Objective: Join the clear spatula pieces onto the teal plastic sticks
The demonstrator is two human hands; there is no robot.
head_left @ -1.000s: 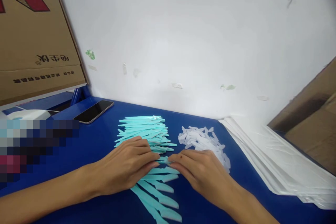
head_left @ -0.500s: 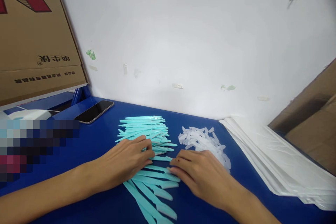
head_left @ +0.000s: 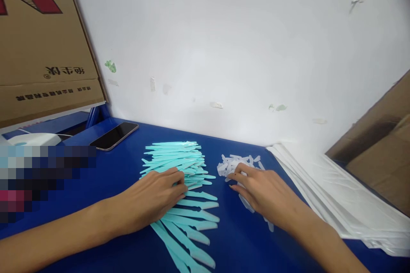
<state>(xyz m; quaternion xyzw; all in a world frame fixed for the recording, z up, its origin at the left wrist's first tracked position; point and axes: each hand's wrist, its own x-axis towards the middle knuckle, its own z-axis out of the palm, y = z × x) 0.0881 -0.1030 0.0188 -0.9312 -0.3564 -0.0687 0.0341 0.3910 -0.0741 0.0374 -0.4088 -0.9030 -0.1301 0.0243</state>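
Turquoise eyebrow razors lie in a dense pile, and several more fan out below it, blade ends to the right. My left hand rests at the near edge of the pile, its fingers closed over a razor; the hand covers the handle. Small translucent blade caps form a heap right of the razors. Over that heap is my right hand, thumb and forefinger apart at the heap's left side. It hides part of the caps, and no cap shows between its fingertips.
A phone lies at the back left of the blue table. White plastic bags are stacked at right, with cardboard beyond. A large carton stands at left, and a white wall rises behind.
My right hand has moved right and slightly up, away from the razor ends to the cap heap. Razor ends beside my left hand are now uncovered. My left hand has hardly moved.
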